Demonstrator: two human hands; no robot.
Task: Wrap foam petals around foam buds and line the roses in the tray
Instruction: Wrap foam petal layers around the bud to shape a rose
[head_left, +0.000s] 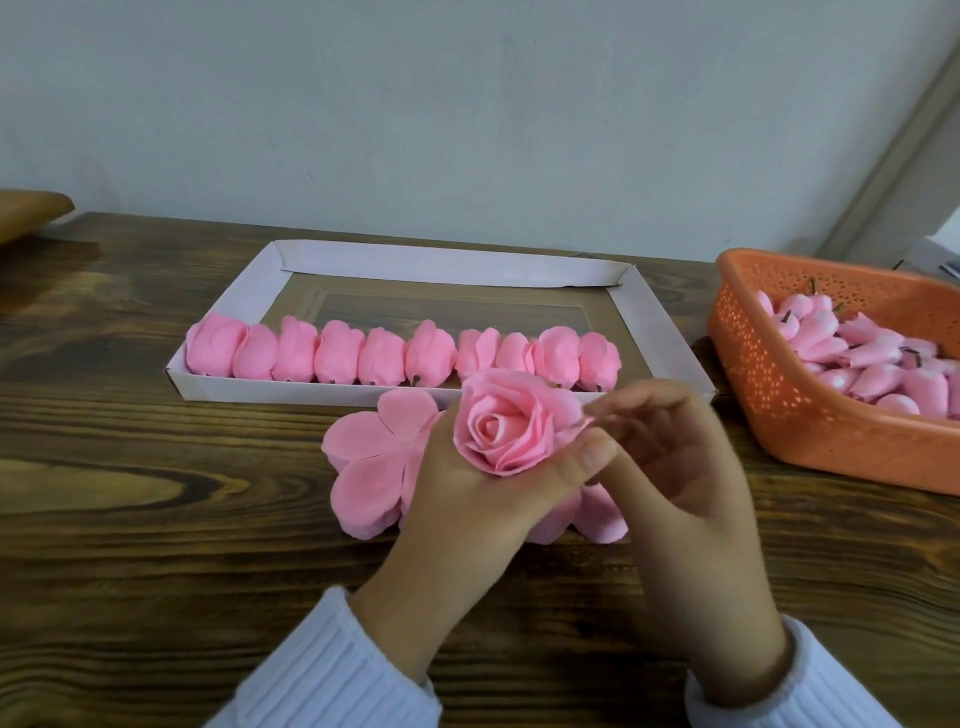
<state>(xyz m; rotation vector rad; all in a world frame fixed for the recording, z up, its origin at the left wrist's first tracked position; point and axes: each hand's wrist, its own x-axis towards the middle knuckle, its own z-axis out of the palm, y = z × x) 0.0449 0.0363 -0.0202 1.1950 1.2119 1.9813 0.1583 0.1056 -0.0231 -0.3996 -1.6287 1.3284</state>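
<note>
My left hand (467, 499) grips a pink foam rose (506, 423) from below, its open bloom facing me. My right hand (670, 467) pinches an outer petal on the rose's right side between thumb and fingertips. Under both hands a stack of flat pink petal sheets (371, 467) lies on the wooden table. Behind them a white cardboard tray (452, 265) holds a row of several wrapped pink roses (400, 353) along its near edge. An orange perforated basket (769, 410) at the right is full of pink foam buds (872, 364).
The dark wooden table (156, 519) runs back to a pale wall. The far half of the tray shows bare bottom. A brown wooden object (26, 213) juts in at the far left edge. White knit sleeves cover both wrists.
</note>
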